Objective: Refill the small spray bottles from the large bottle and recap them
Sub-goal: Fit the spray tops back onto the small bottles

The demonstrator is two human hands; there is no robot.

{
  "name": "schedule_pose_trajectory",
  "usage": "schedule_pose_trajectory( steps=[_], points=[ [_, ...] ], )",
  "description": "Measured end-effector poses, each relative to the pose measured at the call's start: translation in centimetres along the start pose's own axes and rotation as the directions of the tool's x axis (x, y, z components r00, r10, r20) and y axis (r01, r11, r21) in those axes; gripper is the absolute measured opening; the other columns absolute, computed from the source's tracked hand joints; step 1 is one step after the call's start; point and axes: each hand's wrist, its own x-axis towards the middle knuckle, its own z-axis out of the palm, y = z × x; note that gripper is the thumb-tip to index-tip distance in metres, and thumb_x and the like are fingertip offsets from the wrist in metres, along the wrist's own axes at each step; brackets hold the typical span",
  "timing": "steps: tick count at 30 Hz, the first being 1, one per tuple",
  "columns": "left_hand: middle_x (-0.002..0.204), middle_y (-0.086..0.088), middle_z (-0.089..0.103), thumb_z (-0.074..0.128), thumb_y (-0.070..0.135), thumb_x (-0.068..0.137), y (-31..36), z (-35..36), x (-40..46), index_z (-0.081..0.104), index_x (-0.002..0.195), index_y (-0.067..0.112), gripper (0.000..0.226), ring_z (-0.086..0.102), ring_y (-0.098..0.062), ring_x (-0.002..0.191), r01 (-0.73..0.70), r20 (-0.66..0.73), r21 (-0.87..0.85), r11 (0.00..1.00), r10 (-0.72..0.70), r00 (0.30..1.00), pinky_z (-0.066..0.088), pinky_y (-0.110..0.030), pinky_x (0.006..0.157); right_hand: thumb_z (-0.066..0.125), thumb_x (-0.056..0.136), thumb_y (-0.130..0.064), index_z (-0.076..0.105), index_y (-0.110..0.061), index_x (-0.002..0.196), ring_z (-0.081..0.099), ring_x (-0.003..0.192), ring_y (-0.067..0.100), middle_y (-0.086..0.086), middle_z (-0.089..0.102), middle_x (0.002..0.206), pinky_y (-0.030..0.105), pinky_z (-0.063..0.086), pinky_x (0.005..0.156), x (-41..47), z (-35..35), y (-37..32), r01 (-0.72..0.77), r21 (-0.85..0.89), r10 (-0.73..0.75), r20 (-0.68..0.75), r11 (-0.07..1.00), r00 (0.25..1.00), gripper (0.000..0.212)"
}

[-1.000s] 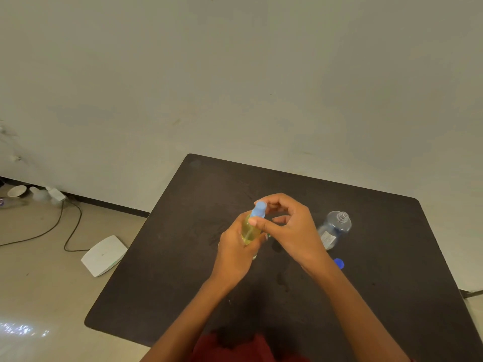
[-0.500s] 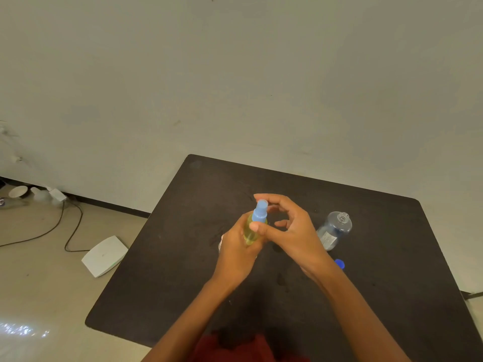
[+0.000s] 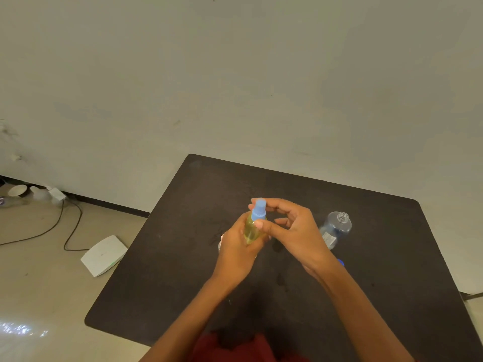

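Over the dark table [image 3: 392, 270] my left hand [image 3: 237, 252] grips a small yellow spray bottle [image 3: 251, 229] upright by its body. Its blue spray cap [image 3: 258, 210] sits on the neck, and my right hand [image 3: 292, 231] pinches that cap between thumb and fingers. The large clear bottle [image 3: 337, 228] stands uncapped just right of my right hand. Its blue cap [image 3: 340, 262] lies on the table behind my right wrist, mostly hidden. A pale object [image 3: 220, 242] peeks out left of my left hand; what it is I cannot tell.
Left of the table, on the floor, lie a white flat device [image 3: 103, 256], black cables [image 3: 70, 226] and a small bowl [image 3: 17, 190]. A plain wall rises behind the table. Wet marks [image 3: 281, 279] spot the tabletop near me.
The blue cap has gone from tilted to upright on the bottle's neck, and my right fingers have shifted round it. Both hands stay in the same place.
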Motion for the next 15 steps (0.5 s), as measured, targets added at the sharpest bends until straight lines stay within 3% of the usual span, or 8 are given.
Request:
schedule_pose_trajectory(
  steps=[6,9,12,15],
  points=[
    [0.098,0.012,0.067,0.067,0.012,0.084,0.4,0.2,-0.2,0.055,0.116,0.027,0.038,0.065,-0.003,0.091,0.008,0.05,-0.045,0.999,-0.005,0.999,0.051,-0.014,0.076,0.083,0.066,-0.016,0.062,-0.032,0.087,0.06,0.085,0.001,-0.015,0.067,0.09,0.024,0.044,0.072,0.2,0.7,0.4,0.019,0.002,-0.018,-0.15,1.0,0.989,0.033],
    [0.095,0.012,0.067,0.067,0.015,0.084,0.3,0.2,-0.2,0.054,0.11,0.036,0.036,0.065,-0.003,0.09,-0.006,0.049,-0.015,1.0,0.007,0.999,0.054,-0.019,0.077,0.081,0.07,-0.017,0.064,-0.03,0.097,0.059,0.094,0.0,-0.017,0.067,0.096,0.025,0.044,0.076,0.2,0.3,0.6,-0.002,-0.001,0.002,-0.068,1.0,0.998,0.035],
    [0.093,0.01,0.069,0.067,0.019,0.084,-0.1,-0.1,-0.1,0.057,0.104,0.038,0.031,0.066,-0.007,0.089,0.006,0.024,0.006,1.0,-0.006,1.0,0.056,-0.033,0.081,0.075,0.077,-0.019,0.067,-0.036,0.106,0.06,0.108,0.01,-0.015,0.068,0.108,0.045,0.047,0.09,0.2,-0.4,0.4,-0.014,0.006,0.014,0.056,1.0,0.998,0.035],
    [0.095,0.01,0.069,0.067,0.012,0.083,0.0,0.0,-0.1,0.058,0.113,0.024,0.033,0.066,-0.006,0.09,0.012,0.034,-0.033,0.999,-0.011,0.999,0.055,-0.029,0.082,0.078,0.074,-0.017,0.069,-0.039,0.094,0.061,0.102,0.002,-0.02,0.07,0.099,0.038,0.046,0.09,0.2,-0.4,0.3,-0.002,-0.029,0.001,-0.033,1.0,0.999,0.032]
  ],
)
